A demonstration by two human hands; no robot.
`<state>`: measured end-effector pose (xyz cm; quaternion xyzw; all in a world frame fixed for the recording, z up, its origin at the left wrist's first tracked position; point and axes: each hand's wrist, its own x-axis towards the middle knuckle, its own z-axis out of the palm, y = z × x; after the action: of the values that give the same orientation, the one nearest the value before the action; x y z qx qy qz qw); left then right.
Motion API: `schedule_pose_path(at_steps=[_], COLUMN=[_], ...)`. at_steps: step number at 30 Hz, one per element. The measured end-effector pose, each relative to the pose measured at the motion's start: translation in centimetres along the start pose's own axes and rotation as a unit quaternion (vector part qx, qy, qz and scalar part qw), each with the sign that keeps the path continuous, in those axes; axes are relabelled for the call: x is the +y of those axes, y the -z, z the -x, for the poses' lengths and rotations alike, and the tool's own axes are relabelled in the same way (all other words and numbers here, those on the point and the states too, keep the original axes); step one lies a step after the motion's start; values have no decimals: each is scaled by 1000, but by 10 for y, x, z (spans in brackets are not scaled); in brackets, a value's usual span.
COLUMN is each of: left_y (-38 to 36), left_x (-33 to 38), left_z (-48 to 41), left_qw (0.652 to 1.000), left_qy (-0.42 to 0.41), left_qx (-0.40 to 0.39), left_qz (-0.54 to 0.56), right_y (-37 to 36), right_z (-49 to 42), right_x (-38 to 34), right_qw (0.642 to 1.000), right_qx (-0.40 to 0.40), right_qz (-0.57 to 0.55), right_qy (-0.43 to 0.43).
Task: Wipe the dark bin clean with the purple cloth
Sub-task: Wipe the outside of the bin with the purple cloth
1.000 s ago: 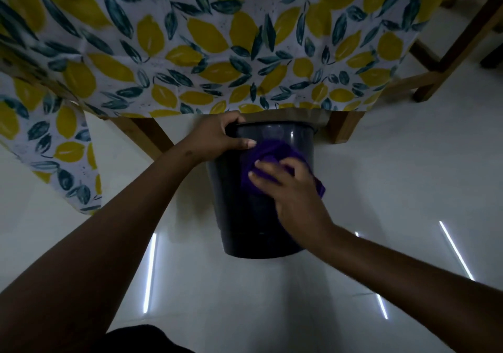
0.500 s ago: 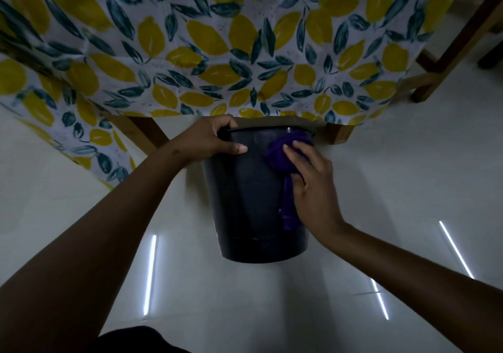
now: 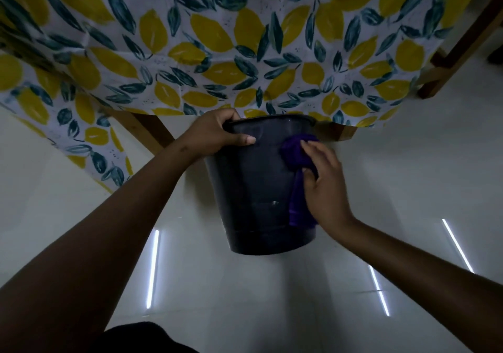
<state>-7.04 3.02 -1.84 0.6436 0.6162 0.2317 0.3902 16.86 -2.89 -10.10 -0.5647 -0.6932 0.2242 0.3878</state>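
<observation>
The dark bin (image 3: 253,189) stands on the pale floor just in front of the table, its rim tucked under the hanging tablecloth. My left hand (image 3: 215,134) grips the rim at its left side, thumb over the outer wall. The purple cloth (image 3: 295,167) is pressed against the bin's upper right outer wall by my right hand (image 3: 324,186). One end of the cloth hangs down the wall toward the base. The inside of the bin is hidden.
A tablecloth with yellow lemons and teal leaves (image 3: 217,47) hangs over a wooden table; its legs (image 3: 152,129) stand left and right of the bin. Another wooden frame (image 3: 457,47) stands at the far right. Glossy white floor (image 3: 245,298) with light streaks lies around.
My right hand moved the cloth from the bin's middle front up to the rim and then across to the upper right wall. My left hand stayed on the rim.
</observation>
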Motion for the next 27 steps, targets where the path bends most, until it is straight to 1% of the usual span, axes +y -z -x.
schedule_pose_path(at_steps=[1, 3, 5, 7, 8, 9, 10, 11, 13, 15, 16, 18, 20, 21, 23, 25, 26, 27], left_y=[1, 4, 5, 3, 1, -1, -1, 0, 2, 3, 3, 1, 0, -1, 0, -2, -4, -5], left_x=[-3, -7, -6, -1, 2, 3, 3, 2, -2, -5, -6, -7, -8, -9, -10, -7, -7, -6], left_z=[0, 0, -2, -3, -4, -4, -5, -5, -4, -2, -2, -2, -3, -3, -3, -3, -5, -5], left_qw=[1000, 1000, 1000, 996, 993, 992, 992, 993, 995, 996, 996, 996, 996, 996, 996, 997, 997, 997], left_qy=[1, 9, 17, -1, -21, -35, -39, -36, -25, -19, -19, -16, -11, -6, 3, 2, -2, -7], left_qx=[-2, -11, -25, -33, -33, -32, -29, -26, -16, -12, -11, -13, -11, -10, -18, -33, -38, -38], left_qz=[13, 25, 1, -80, -108, -119, -117, -110, -92, -86, -86, -85, -92, -94, -87, -69, -63, -61], right_y=[1, 0, -5, -10, -11, -11, -11, -10, -8, -3, -2, -3, -9, -13, -21, -23, -23, -21], right_z=[1, 11, 26, 37, 38, 36, 33, 28, 16, 4, 2, 8, 23, 31, 48, 53, 53, 51], right_x=[1, -6, -16, -21, -21, -20, -18, -16, -6, 5, 8, 6, -4, -10, -24, -34, -34, -35], right_qw=[1000, 997, 982, 955, 945, 941, 945, 957, 985, 997, 999, 999, 993, 984, 953, 909, 892, 883], right_qx=[-1, -17, -80, -175, -195, -185, -165, -145, -82, -31, -22, -23, -48, -71, -142, -214, -243, -257], right_qz=[9, 49, 102, 148, 161, 162, 150, 124, 80, 44, 33, 38, 81, 109, 150, 180, 188, 193], right_qy=[6, 53, 134, 188, 207, 232, 241, 219, 126, 48, 26, 22, 70, 119, 220, 310, 333, 343])
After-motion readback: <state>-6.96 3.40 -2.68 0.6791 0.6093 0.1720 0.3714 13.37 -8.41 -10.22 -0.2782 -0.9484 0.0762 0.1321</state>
